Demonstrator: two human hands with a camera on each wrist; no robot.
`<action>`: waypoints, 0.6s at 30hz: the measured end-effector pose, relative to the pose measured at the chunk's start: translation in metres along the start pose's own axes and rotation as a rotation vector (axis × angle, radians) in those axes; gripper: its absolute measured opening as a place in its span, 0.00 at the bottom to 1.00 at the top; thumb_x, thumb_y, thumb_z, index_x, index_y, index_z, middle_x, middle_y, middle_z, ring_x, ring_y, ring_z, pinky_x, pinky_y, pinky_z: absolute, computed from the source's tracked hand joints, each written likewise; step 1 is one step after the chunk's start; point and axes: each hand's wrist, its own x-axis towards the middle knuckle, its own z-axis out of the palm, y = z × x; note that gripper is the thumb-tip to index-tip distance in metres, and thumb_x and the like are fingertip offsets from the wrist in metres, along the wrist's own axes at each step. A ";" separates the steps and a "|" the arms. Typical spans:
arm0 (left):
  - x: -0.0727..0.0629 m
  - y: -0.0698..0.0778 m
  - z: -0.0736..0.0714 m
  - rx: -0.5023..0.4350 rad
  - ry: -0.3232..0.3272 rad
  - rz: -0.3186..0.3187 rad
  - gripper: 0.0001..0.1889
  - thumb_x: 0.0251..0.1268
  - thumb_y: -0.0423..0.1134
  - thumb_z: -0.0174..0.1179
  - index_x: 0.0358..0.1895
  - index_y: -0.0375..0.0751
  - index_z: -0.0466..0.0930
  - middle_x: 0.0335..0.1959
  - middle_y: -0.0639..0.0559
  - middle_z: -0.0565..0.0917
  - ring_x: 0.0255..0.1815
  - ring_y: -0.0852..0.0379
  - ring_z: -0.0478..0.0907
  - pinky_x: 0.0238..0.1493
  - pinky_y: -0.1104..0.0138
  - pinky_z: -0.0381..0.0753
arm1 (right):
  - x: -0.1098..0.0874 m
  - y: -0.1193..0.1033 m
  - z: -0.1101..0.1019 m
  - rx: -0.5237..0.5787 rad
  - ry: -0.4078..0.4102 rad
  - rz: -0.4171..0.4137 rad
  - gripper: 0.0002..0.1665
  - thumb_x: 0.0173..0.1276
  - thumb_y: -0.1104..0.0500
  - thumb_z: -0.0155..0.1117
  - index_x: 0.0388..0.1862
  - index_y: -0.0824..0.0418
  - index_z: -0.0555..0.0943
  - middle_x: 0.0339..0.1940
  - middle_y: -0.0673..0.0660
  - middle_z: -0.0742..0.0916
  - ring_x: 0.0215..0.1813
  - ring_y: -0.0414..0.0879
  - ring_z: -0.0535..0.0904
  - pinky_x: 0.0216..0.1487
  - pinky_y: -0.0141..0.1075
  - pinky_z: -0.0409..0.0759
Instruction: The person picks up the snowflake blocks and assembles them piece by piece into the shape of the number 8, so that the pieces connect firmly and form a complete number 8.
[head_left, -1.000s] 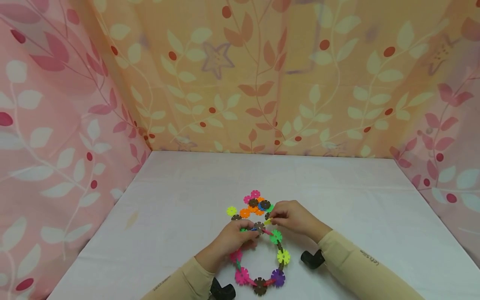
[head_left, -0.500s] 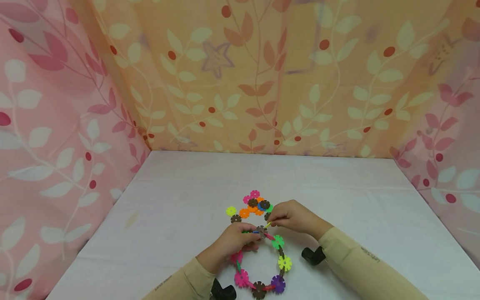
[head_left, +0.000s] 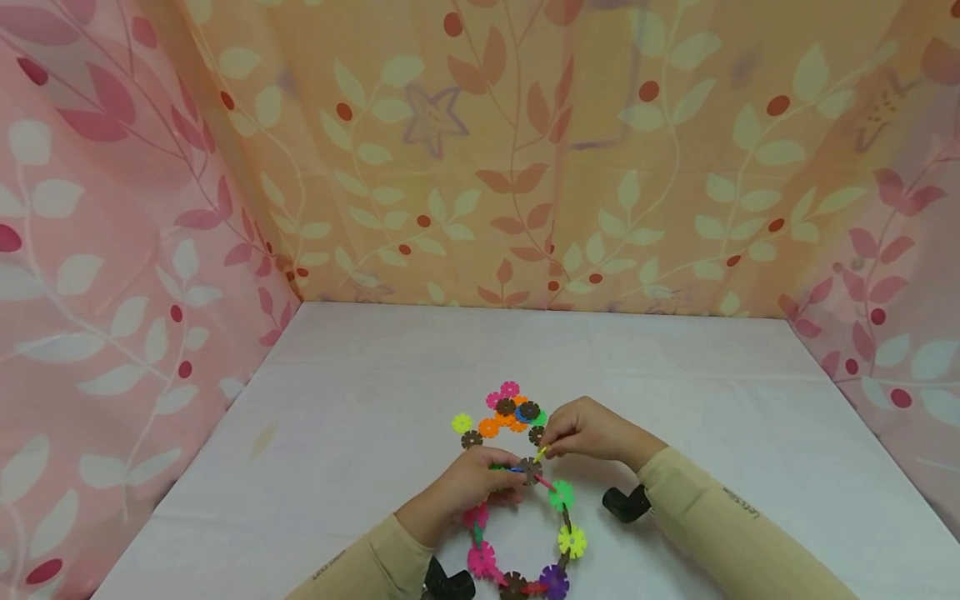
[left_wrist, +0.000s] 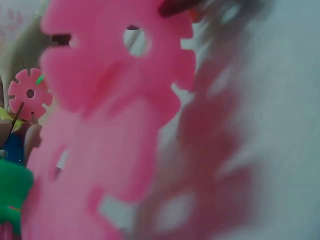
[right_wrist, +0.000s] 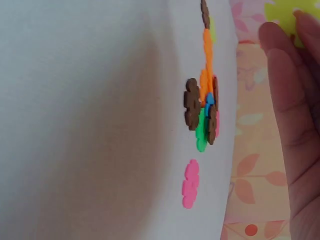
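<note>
Two hands (head_left: 467, 485) (head_left: 591, 432), chain (head_left: 572, 542) in left, yellow disc (head_left: 540, 455) in right

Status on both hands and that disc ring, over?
Left hand grips disc ring. Right hand pinches yellow disc at ring's brown disc; whether slotted, unclear. Loose discs close beyond, might get bumped.

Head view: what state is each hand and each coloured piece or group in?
Multicoloured ring of notched plastic discs: slotted together, partly hidden by the left hand.
Yellow notched plastic disc: edge-on, at the ring's dark brown disc; whether joined, cannot tell.
Multicoloured cluster of notched plastic discs: lying on the white table, some overlapping.
Left hand: holding the ring.
Right hand: pinching the yellow disc.
</note>
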 end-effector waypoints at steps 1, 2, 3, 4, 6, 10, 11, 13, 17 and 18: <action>-0.001 0.000 0.000 0.005 -0.002 0.006 0.09 0.57 0.35 0.62 0.39 0.34 0.83 0.33 0.44 0.84 0.25 0.57 0.81 0.33 0.63 0.82 | 0.000 -0.001 -0.001 0.001 -0.005 -0.011 0.03 0.57 0.62 0.67 0.29 0.60 0.86 0.28 0.53 0.85 0.28 0.41 0.80 0.28 0.34 0.80; -0.001 0.001 0.001 0.010 -0.003 0.009 0.09 0.57 0.35 0.62 0.39 0.34 0.83 0.33 0.44 0.84 0.24 0.57 0.81 0.33 0.63 0.82 | 0.000 -0.002 -0.001 0.000 -0.011 -0.022 0.03 0.57 0.62 0.67 0.29 0.61 0.86 0.28 0.53 0.86 0.28 0.42 0.80 0.27 0.33 0.80; -0.001 0.001 0.001 0.018 -0.003 0.011 0.09 0.57 0.35 0.62 0.39 0.34 0.83 0.32 0.44 0.84 0.23 0.58 0.80 0.32 0.63 0.82 | 0.000 -0.002 -0.001 -0.003 -0.016 -0.033 0.03 0.57 0.63 0.66 0.28 0.61 0.86 0.28 0.54 0.86 0.28 0.42 0.80 0.27 0.33 0.80; -0.002 0.002 0.001 0.023 -0.001 0.010 0.09 0.57 0.35 0.62 0.39 0.34 0.83 0.32 0.44 0.84 0.22 0.59 0.79 0.31 0.63 0.82 | 0.000 -0.003 -0.002 -0.008 -0.021 -0.043 0.03 0.57 0.63 0.66 0.28 0.61 0.86 0.27 0.53 0.86 0.28 0.42 0.80 0.26 0.33 0.79; -0.002 0.002 0.002 0.036 -0.001 0.012 0.08 0.57 0.34 0.62 0.38 0.34 0.83 0.32 0.45 0.84 0.21 0.60 0.78 0.30 0.64 0.81 | 0.001 -0.004 -0.002 -0.013 -0.034 -0.056 0.03 0.57 0.64 0.66 0.28 0.61 0.86 0.27 0.52 0.86 0.28 0.41 0.80 0.27 0.32 0.79; -0.002 0.001 0.003 0.049 -0.003 0.004 0.08 0.56 0.34 0.62 0.37 0.35 0.84 0.31 0.47 0.84 0.18 0.61 0.76 0.28 0.65 0.81 | 0.001 -0.006 -0.002 -0.034 -0.065 -0.068 0.03 0.58 0.64 0.66 0.27 0.60 0.86 0.27 0.49 0.86 0.31 0.37 0.80 0.31 0.33 0.80; -0.002 0.000 0.003 0.049 -0.005 0.001 0.07 0.56 0.34 0.62 0.37 0.35 0.84 0.30 0.48 0.84 0.18 0.61 0.76 0.28 0.65 0.81 | 0.001 -0.006 -0.003 -0.039 -0.070 -0.065 0.03 0.58 0.63 0.66 0.27 0.60 0.86 0.27 0.49 0.86 0.31 0.37 0.80 0.32 0.33 0.80; -0.001 0.001 0.003 0.050 -0.008 0.000 0.07 0.57 0.35 0.62 0.37 0.36 0.84 0.30 0.48 0.84 0.18 0.61 0.76 0.28 0.65 0.81 | 0.000 -0.006 -0.003 -0.049 -0.067 -0.051 0.03 0.58 0.63 0.66 0.28 0.59 0.86 0.28 0.48 0.86 0.31 0.37 0.79 0.32 0.33 0.80; -0.002 0.003 0.000 0.055 -0.002 0.028 0.09 0.58 0.36 0.61 0.39 0.35 0.83 0.30 0.45 0.83 0.19 0.59 0.77 0.30 0.63 0.81 | -0.004 -0.005 -0.004 -0.053 -0.007 0.020 0.03 0.57 0.60 0.67 0.28 0.57 0.86 0.28 0.47 0.85 0.29 0.38 0.80 0.32 0.33 0.80; -0.002 0.003 -0.001 0.058 0.003 0.037 0.09 0.59 0.37 0.61 0.39 0.35 0.82 0.31 0.44 0.83 0.20 0.59 0.78 0.31 0.63 0.81 | -0.006 -0.004 -0.003 -0.052 0.011 0.040 0.02 0.57 0.60 0.67 0.28 0.57 0.86 0.27 0.47 0.84 0.29 0.38 0.79 0.32 0.33 0.81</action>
